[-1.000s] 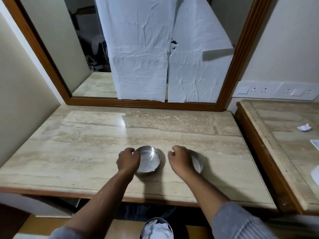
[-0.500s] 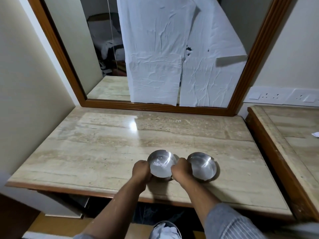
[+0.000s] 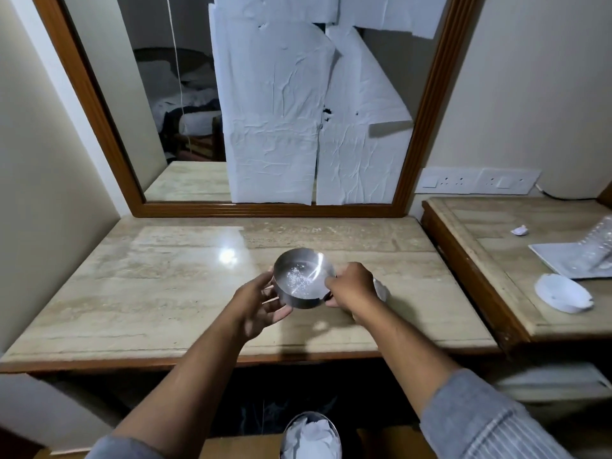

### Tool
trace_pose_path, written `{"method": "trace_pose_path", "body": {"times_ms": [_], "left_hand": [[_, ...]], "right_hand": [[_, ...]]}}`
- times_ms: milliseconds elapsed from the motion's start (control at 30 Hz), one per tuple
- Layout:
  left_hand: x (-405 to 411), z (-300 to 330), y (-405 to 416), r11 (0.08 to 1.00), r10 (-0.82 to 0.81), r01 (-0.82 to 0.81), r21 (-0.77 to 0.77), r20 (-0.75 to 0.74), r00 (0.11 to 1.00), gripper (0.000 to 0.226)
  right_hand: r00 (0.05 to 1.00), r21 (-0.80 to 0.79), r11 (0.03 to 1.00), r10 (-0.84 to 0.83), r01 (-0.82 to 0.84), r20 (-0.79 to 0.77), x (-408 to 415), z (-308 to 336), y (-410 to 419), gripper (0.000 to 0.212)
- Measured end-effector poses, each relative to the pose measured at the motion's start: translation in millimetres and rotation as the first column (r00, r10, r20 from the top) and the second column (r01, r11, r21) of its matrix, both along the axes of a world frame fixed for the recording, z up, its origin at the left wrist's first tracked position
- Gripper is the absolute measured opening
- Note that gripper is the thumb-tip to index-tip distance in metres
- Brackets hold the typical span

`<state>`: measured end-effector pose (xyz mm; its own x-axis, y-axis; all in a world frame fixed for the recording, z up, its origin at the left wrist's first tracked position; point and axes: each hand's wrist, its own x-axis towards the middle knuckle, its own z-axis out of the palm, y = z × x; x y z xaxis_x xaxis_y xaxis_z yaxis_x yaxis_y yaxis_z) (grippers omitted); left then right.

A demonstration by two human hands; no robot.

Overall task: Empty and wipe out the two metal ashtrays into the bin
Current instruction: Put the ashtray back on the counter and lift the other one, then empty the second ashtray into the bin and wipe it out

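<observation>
A round metal ashtray [image 3: 302, 280] with pale ash specks inside is lifted just above the marble table [image 3: 159, 279] and tilted toward me. My left hand [image 3: 260, 308] cups it from below on its left side. My right hand [image 3: 351, 289] pinches its right rim. Only a pale sliver of the second ashtray [image 3: 381, 290] shows on the table behind my right hand. The bin [image 3: 311, 437], lined with white paper, stands on the floor below the table's front edge, between my forearms.
A wood-framed mirror [image 3: 99, 104] partly covered with white paper stands at the table's back. At right, a second table [image 3: 490, 260] carries a white dish [image 3: 563, 294], a crumpled paper scrap [image 3: 520, 230] and a tray with plastic wrap [image 3: 576, 260]. Wall sockets [image 3: 477, 182] sit behind it.
My hands moved from one ashtray each to both holding the left one, which has risen off the table and tilted toward me. The second ashtray is now mostly hidden.
</observation>
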<state>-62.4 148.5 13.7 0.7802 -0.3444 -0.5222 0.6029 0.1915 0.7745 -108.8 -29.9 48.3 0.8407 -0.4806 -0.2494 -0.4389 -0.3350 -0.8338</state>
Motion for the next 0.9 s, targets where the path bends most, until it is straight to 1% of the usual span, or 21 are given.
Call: {"method": "trace_pose_path", "body": {"times_ms": [67, 100, 167, 233, 300, 367, 433, 467, 567, 633, 667, 700, 733, 767, 800, 833, 867, 900], "left_hand": [[-13.9, -3.0, 9.5, 0.989, -0.098, 0.092, -0.112, -0.047, 0.994, 0.052], [-22.9, -8.9, 13.9, 0.969, -0.161, 0.146, -0.199, -0.063, 0.985, 0.065], [-43.9, -23.8, 17.1, 0.895, -0.285, 0.24, -0.376, -0.07, 0.956, 0.089], [-63.2, -39.3, 17.9, 0.821, -0.367, 0.285, -0.495, -0.075, 0.927, 0.101], [-79.2, -51.5, 19.0, 0.77, -0.415, 0.313, -0.556, -0.065, 0.908, 0.101], [-90.4, -64.1, 23.0, 0.756, -0.424, 0.321, -0.57, -0.053, 0.904, 0.095], [-97.5, -81.2, 27.5, 0.762, -0.416, 0.311, -0.567, -0.062, 0.907, 0.094], [-99.6, -91.5, 29.1, 0.775, -0.411, 0.301, -0.556, -0.081, 0.908, 0.094], [-102.6, -120.5, 29.7, 0.804, -0.409, 0.283, -0.524, -0.14, 0.902, 0.092], [-105.4, -142.3, 26.5, 0.829, -0.415, 0.301, -0.471, -0.159, 0.896, 0.085], [-105.7, -152.5, 24.1, 0.859, -0.41, 0.312, -0.406, -0.182, 0.894, 0.079], [-105.1, -163.9, 21.1, 0.89, -0.415, 0.35, -0.292, -0.201, 0.887, 0.076], [-102.6, -176.5, 16.4, 0.894, -0.445, 0.422, -0.151, -0.202, 0.872, 0.077], [-101.9, -187.3, 11.9, 0.859, -0.504, 0.512, 0.005, -0.172, 0.846, 0.086], [-99.1, -204.4, 5.9, 0.797, -0.565, 0.582, 0.164, -0.138, 0.813, 0.094], [-96.5, -221.5, 1.4, 0.736, -0.61, 0.613, 0.287, -0.111, 0.785, 0.096], [-94.9, -235.6, -2.5, 0.694, -0.634, 0.62, 0.365, -0.098, 0.767, 0.093], [-90.6, -260.3, -8.0, 0.668, -0.653, 0.629, 0.397, -0.092, 0.752, 0.091]], "right_hand": [[1.0, 0.108, 0.994, 0.004, -0.005, 0.017, -19.3, 0.7, 8.5, 0.007], [1.0, 0.161, 0.987, -0.002, -0.002, 0.025, -30.6, -1.4, 15.6, 0.006], [0.999, 0.214, 0.977, -0.022, 0.014, 0.035, -52.4, -11.2, 28.7, 0.009], [1.0, 0.209, 0.978, -0.023, 0.019, 0.014, -72.1, -24.2, 38.9, 0.011], [1.0, 0.153, 0.988, -0.011, 0.013, -0.011, -89.4, -38.2, 46.2, 0.007], [1.0, 0.09, 0.996, 0.002, 0.0, -0.024, -103.6, -52.5, 48.1, 0.014], [0.998, 0.072, 0.997, 0.024, -0.019, -0.062, -115.4, -69.7, 47.8, 0.02], [0.995, 0.059, 0.998, 0.04, -0.035, -0.096, -120.1, -78.6, 46.7, 0.019], [0.977, 0.046, 0.995, 0.097, -0.09, -0.189, -128.5, -108.3, 41.3, 0.006], [0.973, 0.056, 0.994, 0.1, -0.091, -0.209, -132.4, -128.7, 36.0, 0.005], [0.975, 0.065, 0.996, 0.076, -0.064, -0.209, -134.6, -138.8, 31.6, 0.006], [0.977, 0.071, 0.997, 0.052, -0.038, -0.207, -137.3, -147.9, 26.6, 0.008], [0.978, 0.079, 0.997, 0.04, -0.024, -0.206, -138.3, -162.4, 20.8, 0.01], [0.977, 0.087, 0.996, 0.044, -0.026, -0.209, -140.5, -175.7, 16.0, 0.01], [0.975, 0.095, 0.995, 0.061, -0.042, -0.216, -141.0, -192.9, 10.5, 0.011], [0.973, 0.101, 0.994, 0.072, -0.051, -0.218, -141.2, -210.1, 5.6, 0.012], [0.972, 0.105, 0.993, 0.078, -0.056, -0.222, -140.8, -226.1, 1.2, 0.018], [0.972, 0.111, 0.992, 0.085, -0.062, -0.217, -136.0, -252.1, -4.1, 0.023]]}}
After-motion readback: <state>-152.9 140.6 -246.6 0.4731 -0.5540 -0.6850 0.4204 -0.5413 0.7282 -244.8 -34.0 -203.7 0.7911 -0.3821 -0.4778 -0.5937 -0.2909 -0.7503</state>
